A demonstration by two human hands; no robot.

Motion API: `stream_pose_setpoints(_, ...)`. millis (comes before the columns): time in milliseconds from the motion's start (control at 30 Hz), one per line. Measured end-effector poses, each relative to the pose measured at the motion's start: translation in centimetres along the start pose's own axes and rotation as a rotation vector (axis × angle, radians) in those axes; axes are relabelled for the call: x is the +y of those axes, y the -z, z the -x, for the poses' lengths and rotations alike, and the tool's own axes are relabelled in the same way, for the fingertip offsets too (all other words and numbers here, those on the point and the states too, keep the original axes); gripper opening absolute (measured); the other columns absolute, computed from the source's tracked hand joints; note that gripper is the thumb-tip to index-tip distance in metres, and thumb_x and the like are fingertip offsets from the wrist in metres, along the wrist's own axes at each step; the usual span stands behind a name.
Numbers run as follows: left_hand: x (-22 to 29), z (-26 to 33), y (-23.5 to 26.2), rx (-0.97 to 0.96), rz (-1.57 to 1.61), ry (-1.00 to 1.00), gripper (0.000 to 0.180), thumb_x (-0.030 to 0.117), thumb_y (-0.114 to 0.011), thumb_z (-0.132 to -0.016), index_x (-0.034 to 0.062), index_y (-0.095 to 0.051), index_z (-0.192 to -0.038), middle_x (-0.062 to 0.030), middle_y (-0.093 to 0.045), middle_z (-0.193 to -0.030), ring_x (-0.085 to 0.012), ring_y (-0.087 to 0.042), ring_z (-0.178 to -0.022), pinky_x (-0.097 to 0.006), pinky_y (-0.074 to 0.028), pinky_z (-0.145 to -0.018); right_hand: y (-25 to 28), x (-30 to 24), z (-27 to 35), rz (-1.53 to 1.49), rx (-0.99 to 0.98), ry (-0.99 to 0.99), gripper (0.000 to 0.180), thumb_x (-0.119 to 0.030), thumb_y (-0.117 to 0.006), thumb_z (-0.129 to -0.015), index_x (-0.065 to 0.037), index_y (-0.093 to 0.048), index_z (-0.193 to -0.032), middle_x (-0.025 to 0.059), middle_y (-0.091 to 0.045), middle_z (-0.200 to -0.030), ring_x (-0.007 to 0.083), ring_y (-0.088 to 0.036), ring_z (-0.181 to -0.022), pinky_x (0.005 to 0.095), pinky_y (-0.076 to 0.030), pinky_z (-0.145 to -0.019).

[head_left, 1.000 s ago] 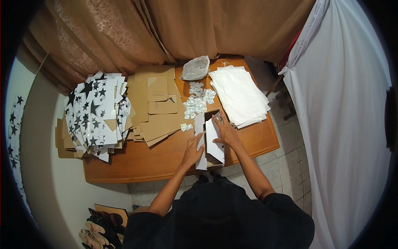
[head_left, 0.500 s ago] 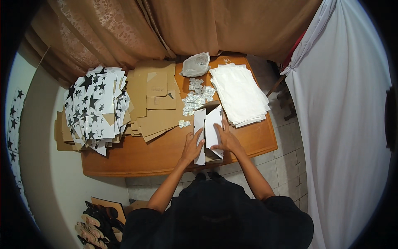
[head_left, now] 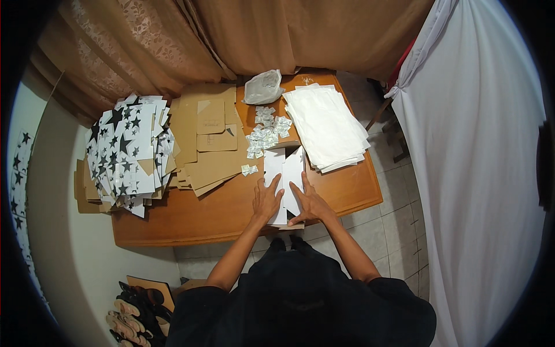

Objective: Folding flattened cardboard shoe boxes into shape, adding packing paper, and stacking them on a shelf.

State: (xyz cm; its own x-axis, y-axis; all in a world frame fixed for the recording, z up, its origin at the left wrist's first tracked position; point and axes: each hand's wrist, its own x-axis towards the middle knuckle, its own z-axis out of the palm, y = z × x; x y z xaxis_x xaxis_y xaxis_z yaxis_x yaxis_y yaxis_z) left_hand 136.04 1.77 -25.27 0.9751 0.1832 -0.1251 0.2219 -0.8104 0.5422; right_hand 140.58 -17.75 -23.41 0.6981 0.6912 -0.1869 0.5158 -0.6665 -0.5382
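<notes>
Head view looks straight down, and I see both of my hands lying flat on a white folded paper piece (head_left: 283, 176) at the near edge of a glossy orange-brown wooden table (head_left: 191, 217). My left hand (head_left: 266, 199) rests palm down on the left flap with its fingers spread and straight, pinching nothing. My right hand (head_left: 309, 202) presses the right flap the same way, fingers splayed, thumb toward the centre fold. The paper piece looks smooth and stiff, with two long panels meeting at a crease between my hands and pointed flaps at its 12 o'clock end. At 1 o'clock from it sits one thick stack of plain white sheets (head_left: 326, 124), rectangular, edges slightly fanned. At 11 o'clock lies a loose scatter of small pale crinkled packets (head_left: 266, 130), too many and too small to count, with one stray packet (head_left: 249, 169) just beside the paper's left corner. Beyond them at 12 o'clock is one crumpled translucent plastic bag (head_left: 263, 87). At 10 o'clock lies a heap of flat matte brown cardboard pieces (head_left: 208, 144), and farther at 9 o'clock one pile of white sheets printed with black stars (head_left: 130, 150). Brown patterned curtains (head_left: 173, 40) hang behind the table, and a white cloth (head_left: 480, 144) hangs at 3 o'clock.
</notes>
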Motion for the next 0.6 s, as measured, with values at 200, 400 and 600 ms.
stream_pose_setpoints(200,1.0,0.3,-0.4,0.025,-0.041,0.007,0.055,0.034,-0.068,-0.093,0.0294,-0.053,-0.145,-0.0251,-0.043,-0.133,-0.0449,-0.049,-0.118,-0.055,-0.051,-0.09,-1.0,0.8,0.2,0.022,0.021,0.001,0.144,-0.067,-0.093,-0.04,-0.004,-0.033,-0.155,0.0416,-0.001,-0.159,0.0591,-0.033,-0.139,0.0545,-0.039,-0.113)
stream_pose_setpoints(400,1.1,0.0,0.0,0.001,-0.082,-0.012,0.056,0.035,-0.071,-0.091,0.0264,-0.055,-0.143,-0.0227,-0.045,-0.122,-0.0432,-0.051,-0.112,-0.054,-0.053,-0.083,-1.7,2.1,0.0,-0.145,0.148,0.01,0.102,-0.066,-0.084,-0.065,-0.004,-0.056,-0.141,0.0348,-0.022,-0.159,0.0498,-0.044,-0.133,0.0518,-0.037,-0.112)
stream_pose_setpoints(600,1.0,0.2,0.1,-0.007,-0.06,0.01,0.057,0.037,-0.071,-0.09,0.026,-0.054,-0.143,-0.0224,-0.045,-0.124,-0.0428,-0.049,-0.113,-0.055,-0.05,-0.086,2.4,-1.8,2.1,-0.124,-0.051,0.111,0.063,-0.063,-0.076,-0.079,-0.009,-0.073,-0.111,0.0212,-0.052,-0.143,0.0406,-0.044,-0.134,0.048,-0.033,-0.114)
